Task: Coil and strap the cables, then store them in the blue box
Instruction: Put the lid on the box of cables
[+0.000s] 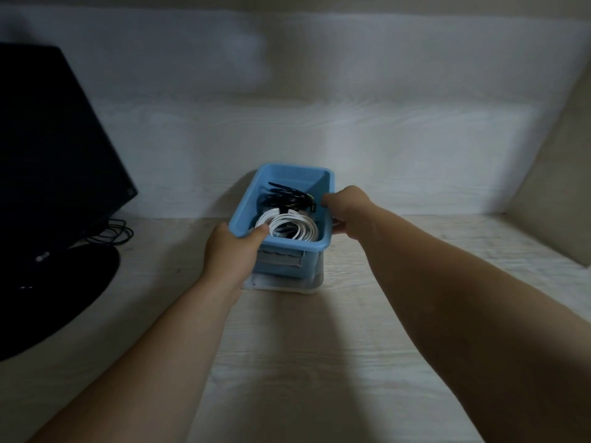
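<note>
From the head camera: both my arms reach out over the pale wooden desk (319, 362) and I have the blue box (289, 178) between my hands. My left grip (232, 251) clamps the near left corner, thumb hooked over the rim and pointing into the box, the other fingers hidden under it. My right grip (348, 212) is curled round the right rim, about halfway along, knuckles up. The box is in the middle of the desk, close to the back wall, its long side running away from me. Inside, a white cable coil (294, 230) lies at the near end, and a black cable coil (287, 198) lies just behind it, touching. A pale label (281, 259) is on the near wall. A clear plastic piece (281, 285) shows right below the box; whether the box rests on it I cannot tell. Far left stands a dark monitor (48, 148) on a round base (48, 298), loose black cords (115, 235) behind it.
</note>
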